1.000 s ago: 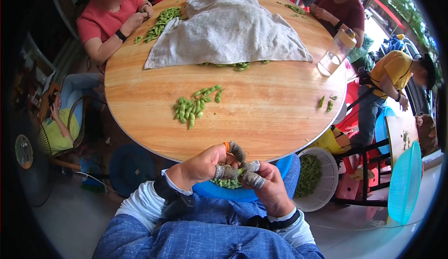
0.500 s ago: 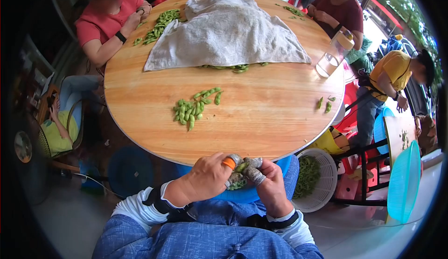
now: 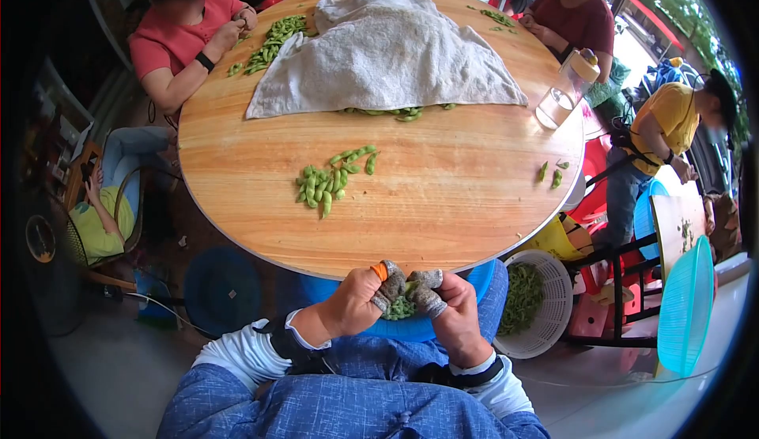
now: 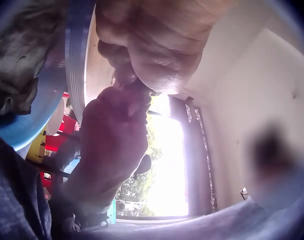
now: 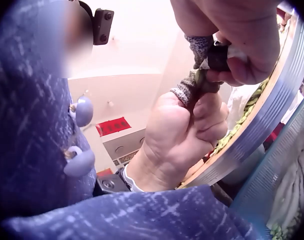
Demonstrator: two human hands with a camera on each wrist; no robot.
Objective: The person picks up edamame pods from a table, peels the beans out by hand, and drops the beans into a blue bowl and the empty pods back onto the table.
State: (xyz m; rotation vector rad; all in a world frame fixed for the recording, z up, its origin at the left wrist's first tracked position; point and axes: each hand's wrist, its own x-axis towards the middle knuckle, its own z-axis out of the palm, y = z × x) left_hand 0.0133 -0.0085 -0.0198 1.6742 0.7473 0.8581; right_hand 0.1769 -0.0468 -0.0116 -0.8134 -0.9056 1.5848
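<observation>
Just past the near edge of the table, my left hand (image 3: 348,306) and right hand (image 3: 460,320) meet fingertip to fingertip, wearing grey knitted finger covers. They pinch a small green pod (image 3: 410,287) between them, mostly hidden by the fingers. The right wrist view also shows the pod (image 5: 199,76), between the right hand (image 5: 242,35) above and the left hand (image 5: 174,132) below. In the left wrist view the left hand (image 4: 159,42) touches the right hand (image 4: 114,140); no pod can be made out there. Green beans (image 3: 402,308) lie in the blue basin (image 3: 423,330) beneath.
On the round table (image 3: 443,194) are a pod pile (image 3: 320,186), a grey cloth (image 3: 387,59) over more pods, and a clear bottle (image 3: 560,100). A white basket (image 3: 563,300) of greens stands right of my legs. Several people are around the table and beyond.
My left hand turned its back upward over the pod, then rolled partly back, its fingers drawing slightly away from the right's. The right hand stayed nearly in place.
</observation>
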